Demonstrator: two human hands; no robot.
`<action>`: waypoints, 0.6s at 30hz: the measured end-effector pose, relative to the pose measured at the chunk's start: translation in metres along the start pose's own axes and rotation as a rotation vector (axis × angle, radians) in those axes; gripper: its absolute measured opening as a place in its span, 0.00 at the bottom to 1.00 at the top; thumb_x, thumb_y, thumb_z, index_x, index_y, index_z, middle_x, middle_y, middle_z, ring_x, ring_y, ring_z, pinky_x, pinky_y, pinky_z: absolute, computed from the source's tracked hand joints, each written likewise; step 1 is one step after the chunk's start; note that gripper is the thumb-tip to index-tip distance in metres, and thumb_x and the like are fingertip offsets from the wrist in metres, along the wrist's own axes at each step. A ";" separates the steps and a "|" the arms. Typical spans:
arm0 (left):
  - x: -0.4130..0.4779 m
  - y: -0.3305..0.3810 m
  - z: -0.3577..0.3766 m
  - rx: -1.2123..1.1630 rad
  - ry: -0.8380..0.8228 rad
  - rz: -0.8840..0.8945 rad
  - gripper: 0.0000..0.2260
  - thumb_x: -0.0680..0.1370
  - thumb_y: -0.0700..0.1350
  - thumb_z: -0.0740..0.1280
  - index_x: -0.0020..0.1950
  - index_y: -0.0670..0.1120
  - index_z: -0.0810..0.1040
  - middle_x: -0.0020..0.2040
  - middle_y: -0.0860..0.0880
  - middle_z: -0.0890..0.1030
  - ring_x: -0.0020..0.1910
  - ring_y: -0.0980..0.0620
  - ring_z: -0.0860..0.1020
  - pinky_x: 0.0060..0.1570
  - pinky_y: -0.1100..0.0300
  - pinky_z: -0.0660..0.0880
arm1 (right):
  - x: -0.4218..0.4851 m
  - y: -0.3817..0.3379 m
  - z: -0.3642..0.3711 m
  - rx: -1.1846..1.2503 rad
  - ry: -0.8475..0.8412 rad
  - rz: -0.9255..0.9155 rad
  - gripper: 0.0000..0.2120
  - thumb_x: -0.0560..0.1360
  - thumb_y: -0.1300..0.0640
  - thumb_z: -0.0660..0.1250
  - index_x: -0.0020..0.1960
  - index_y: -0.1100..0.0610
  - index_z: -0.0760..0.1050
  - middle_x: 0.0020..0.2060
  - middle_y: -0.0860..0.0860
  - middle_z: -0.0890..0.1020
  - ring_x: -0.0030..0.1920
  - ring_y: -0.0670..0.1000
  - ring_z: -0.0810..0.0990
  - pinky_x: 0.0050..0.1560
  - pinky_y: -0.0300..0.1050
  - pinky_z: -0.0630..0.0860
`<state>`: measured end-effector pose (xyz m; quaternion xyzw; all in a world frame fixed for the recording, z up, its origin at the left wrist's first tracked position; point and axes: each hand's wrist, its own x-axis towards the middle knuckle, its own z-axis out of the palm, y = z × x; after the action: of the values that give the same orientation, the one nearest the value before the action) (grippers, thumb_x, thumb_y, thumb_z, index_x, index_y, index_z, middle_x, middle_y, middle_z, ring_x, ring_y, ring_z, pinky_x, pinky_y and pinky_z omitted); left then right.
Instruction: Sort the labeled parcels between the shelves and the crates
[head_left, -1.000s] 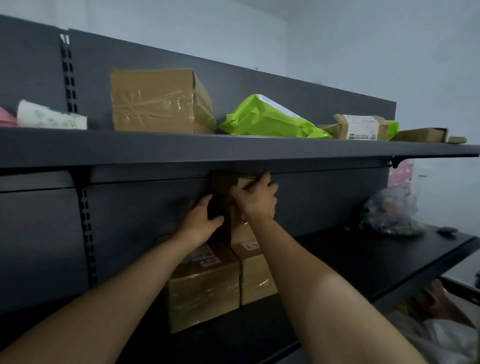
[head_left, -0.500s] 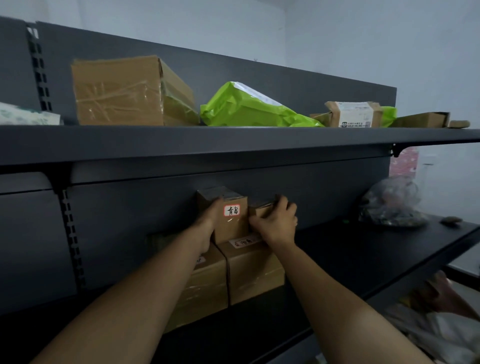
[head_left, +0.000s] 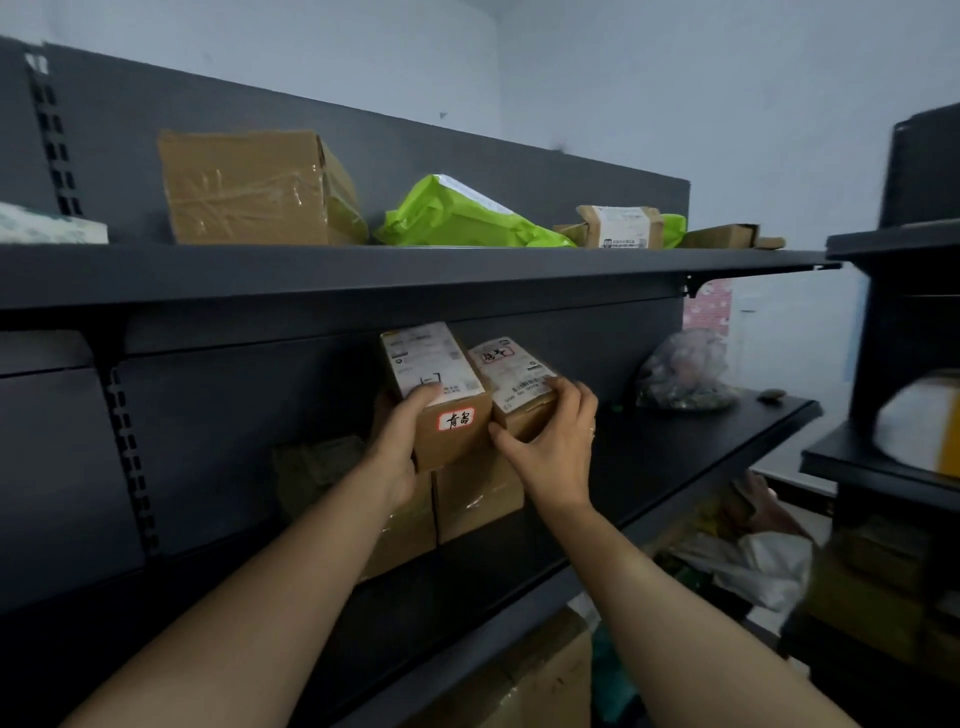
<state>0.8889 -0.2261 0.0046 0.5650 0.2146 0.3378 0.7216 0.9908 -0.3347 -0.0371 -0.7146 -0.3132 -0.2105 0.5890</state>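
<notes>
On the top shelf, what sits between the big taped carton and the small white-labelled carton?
A bright green mailer bag lies between the big taped carton and the small white-labelled carton, in the head view.

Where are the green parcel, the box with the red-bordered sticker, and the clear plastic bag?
green parcel (head_left: 457, 221): head view, its front face.
box with the red-bordered sticker (head_left: 460, 420): head view, the sticker on its front.
clear plastic bag (head_left: 685, 371): head view, its crinkled middle.
</notes>
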 end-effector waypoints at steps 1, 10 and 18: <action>-0.011 -0.001 0.002 -0.008 -0.040 0.004 0.19 0.73 0.50 0.70 0.62 0.50 0.75 0.48 0.47 0.83 0.47 0.48 0.81 0.43 0.55 0.76 | -0.010 -0.002 -0.010 0.002 0.032 0.006 0.38 0.65 0.50 0.78 0.69 0.56 0.63 0.69 0.54 0.60 0.69 0.55 0.63 0.66 0.46 0.65; -0.120 -0.055 0.001 -0.038 -0.402 -0.184 0.17 0.73 0.42 0.69 0.59 0.55 0.75 0.47 0.51 0.85 0.46 0.50 0.81 0.41 0.54 0.77 | -0.123 -0.019 -0.117 0.183 0.284 0.267 0.06 0.78 0.48 0.65 0.47 0.48 0.71 0.54 0.54 0.72 0.50 0.46 0.73 0.55 0.44 0.69; -0.203 -0.138 0.026 0.058 -0.655 -0.440 0.23 0.74 0.42 0.64 0.68 0.53 0.69 0.50 0.48 0.83 0.46 0.48 0.80 0.48 0.50 0.73 | -0.201 0.014 -0.233 0.422 0.154 0.783 0.39 0.69 0.61 0.73 0.75 0.55 0.57 0.63 0.59 0.75 0.57 0.59 0.80 0.53 0.53 0.80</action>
<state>0.8028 -0.4098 -0.1357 0.6034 0.0984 -0.0295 0.7908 0.8725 -0.6033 -0.1305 -0.6259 -0.0107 0.0440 0.7786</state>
